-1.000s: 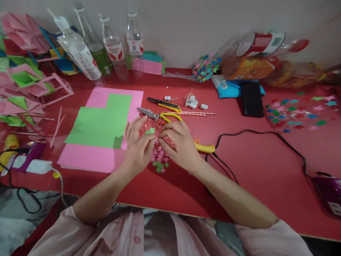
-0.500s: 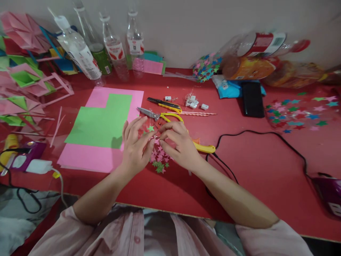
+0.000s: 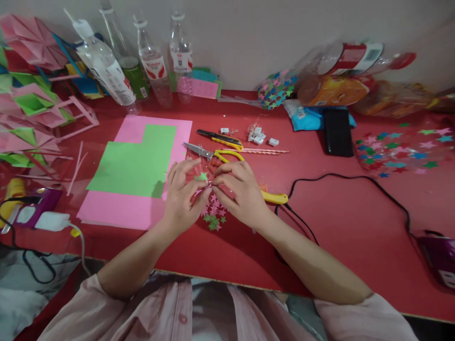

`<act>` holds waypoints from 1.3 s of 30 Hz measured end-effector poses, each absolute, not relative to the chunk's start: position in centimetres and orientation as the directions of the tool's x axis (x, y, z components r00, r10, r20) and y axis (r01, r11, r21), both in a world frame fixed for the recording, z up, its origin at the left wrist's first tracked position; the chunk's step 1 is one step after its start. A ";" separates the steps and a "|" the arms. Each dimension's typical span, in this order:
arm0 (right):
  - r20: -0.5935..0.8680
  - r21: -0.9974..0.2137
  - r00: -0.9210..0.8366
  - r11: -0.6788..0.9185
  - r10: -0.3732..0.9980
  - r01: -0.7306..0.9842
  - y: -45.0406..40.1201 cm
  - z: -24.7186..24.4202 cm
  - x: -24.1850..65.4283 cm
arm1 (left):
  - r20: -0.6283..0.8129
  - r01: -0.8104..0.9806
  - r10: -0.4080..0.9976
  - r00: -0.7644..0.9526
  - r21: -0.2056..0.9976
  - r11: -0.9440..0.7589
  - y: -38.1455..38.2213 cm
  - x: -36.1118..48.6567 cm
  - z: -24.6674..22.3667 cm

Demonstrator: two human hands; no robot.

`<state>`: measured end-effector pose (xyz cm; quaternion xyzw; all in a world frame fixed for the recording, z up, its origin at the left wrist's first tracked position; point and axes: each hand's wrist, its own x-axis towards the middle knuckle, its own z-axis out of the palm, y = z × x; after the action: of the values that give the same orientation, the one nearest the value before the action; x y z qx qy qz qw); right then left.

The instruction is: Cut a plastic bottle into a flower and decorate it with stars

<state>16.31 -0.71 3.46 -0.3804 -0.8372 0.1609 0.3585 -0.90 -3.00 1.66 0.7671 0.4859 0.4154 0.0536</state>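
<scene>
My left hand [image 3: 182, 199] and my right hand [image 3: 241, 192] meet over the middle of the red table, thumbs and fingers pinched close together. Between them is a shiny, clear plastic piece, largely hidden by my fingers, with a green paper star [image 3: 202, 176] showing on it. What each fingertip grips exactly is too small to make out. Just under the hands lies a pile of pink paper stars [image 3: 214, 207], with some green paper stars [image 3: 213, 221] at its near end. Beyond my fingers are yellow-handled scissors [image 3: 201, 150] and a utility knife [image 3: 220, 138].
Green paper [image 3: 131, 166] overlaps pink paper [image 3: 117, 210] at left. A yellow glue gun [image 3: 275, 197] with a black cord lies right of my hand. Bottles [image 3: 182, 61] stand at the back. A phone [image 3: 337, 132] and a bag of stars [image 3: 401, 151] are at right.
The fingers of both hands have shifted slightly nearer me and closer together. The green star between them has moved a little the same way.
</scene>
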 end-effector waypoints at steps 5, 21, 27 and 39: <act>0.464 -0.529 -0.460 0.653 0.757 0.542 -0.9 3.5 16.2 | 0.559 0.726 0.811 0.173 0.484 -0.489 -3.1 -0.7 1.4; 0.482 -0.535 -0.429 0.644 0.764 0.547 -0.9 4.0 16.4 | 0.613 0.741 0.771 0.173 0.435 -0.512 -3.2 -1.2 2.3; 0.555 -0.429 -0.462 0.714 0.692 0.553 -0.9 4.6 16.9 | 0.631 0.678 0.758 0.166 0.485 -0.552 -3.1 -1.9 2.5; 0.600 -0.199 -0.520 0.743 0.608 0.640 -0.6 3.4 16.6 | 0.660 0.654 0.745 0.099 0.521 -0.548 -2.6 -2.4 1.9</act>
<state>16.65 -0.65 3.37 -0.3580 -0.8714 -0.0234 0.3346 -2.39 -2.64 1.90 0.7396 0.4729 0.4766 0.0474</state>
